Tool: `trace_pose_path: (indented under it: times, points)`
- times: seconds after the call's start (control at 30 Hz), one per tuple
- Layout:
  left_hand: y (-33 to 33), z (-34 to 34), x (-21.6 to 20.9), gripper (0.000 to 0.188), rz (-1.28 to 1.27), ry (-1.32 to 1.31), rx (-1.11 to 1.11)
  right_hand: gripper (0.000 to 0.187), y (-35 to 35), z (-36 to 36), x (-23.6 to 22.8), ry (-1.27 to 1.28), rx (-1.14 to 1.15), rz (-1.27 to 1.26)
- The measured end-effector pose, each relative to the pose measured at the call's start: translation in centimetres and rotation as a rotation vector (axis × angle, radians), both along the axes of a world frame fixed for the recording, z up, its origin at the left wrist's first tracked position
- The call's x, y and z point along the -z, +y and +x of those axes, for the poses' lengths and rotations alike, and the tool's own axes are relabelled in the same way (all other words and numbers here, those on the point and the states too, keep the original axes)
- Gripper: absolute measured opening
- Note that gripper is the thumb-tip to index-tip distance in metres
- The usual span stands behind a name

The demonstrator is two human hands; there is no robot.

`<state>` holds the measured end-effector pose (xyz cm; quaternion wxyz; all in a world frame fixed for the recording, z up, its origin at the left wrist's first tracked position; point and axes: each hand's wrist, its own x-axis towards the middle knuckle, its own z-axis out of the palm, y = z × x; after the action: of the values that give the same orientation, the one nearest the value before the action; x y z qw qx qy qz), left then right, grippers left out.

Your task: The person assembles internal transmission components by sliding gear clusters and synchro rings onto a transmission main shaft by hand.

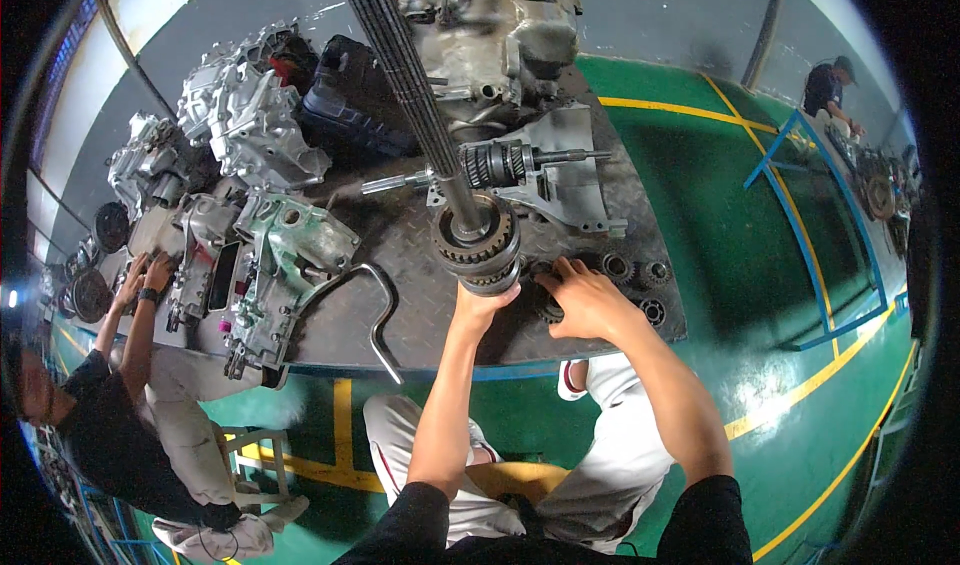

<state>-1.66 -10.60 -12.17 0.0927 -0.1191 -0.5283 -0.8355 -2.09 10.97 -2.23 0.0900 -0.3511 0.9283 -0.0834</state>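
A long splined transmission shaft (pixel 400 75) rises upright and tilted in front of me, with a synchronizer gear assembly (pixel 475 250) around its lower end. My left hand (pixel 482 305) is closed under that assembly and holds it up; most of its fingers are hidden beneath. To the right, my right hand (pixel 590 300) reaches down to the tabletop, its fingers curled about a dark gear (pixel 548 310) that is partly covered by them. Beside this hand lie several small gears and bearing rings, among them a toothed ring (pixel 615 266) and a bearing (pixel 652 312).
Behind the shaft a second geared shaft (pixel 495 165) lies on a metal housing (pixel 575 180). Gearbox casings (pixel 245 115) stand at the left, and a large transmission (pixel 500 35) at the back. A bent metal bar (pixel 385 310) lies near the front edge. A co-worker's hands (pixel 145 277) work at the left.
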Motion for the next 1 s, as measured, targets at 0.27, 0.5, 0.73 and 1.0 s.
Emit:
trace_pose_path:
  times: [0.27, 0.5, 0.73, 1.0]
  points:
    - [0.4, 0.5, -2.2, 0.034, 0.085, -0.077, 0.094, 0.086, 1.0, -0.3, -0.5, -0.075, -0.036, -0.146]
    - [0.9, 0.5, -2.0, 0.025, -0.015, -0.047, -0.114, 0.072, 4.0, -1.5, -2.2, -0.869, -0.067, -0.991]
    - [0.4, 0.4, -2.4, 0.035, 0.007, -0.096, -0.047, 0.102, 3.0, -0.7, -3.5, -1.179, -0.214, -1.470]
    - [1.3, 0.6, -4.1, 0.028, 0.073, -0.026, -0.066, 0.096, 2.5, -1.5, -13.8, -0.578, -0.174, -1.492]
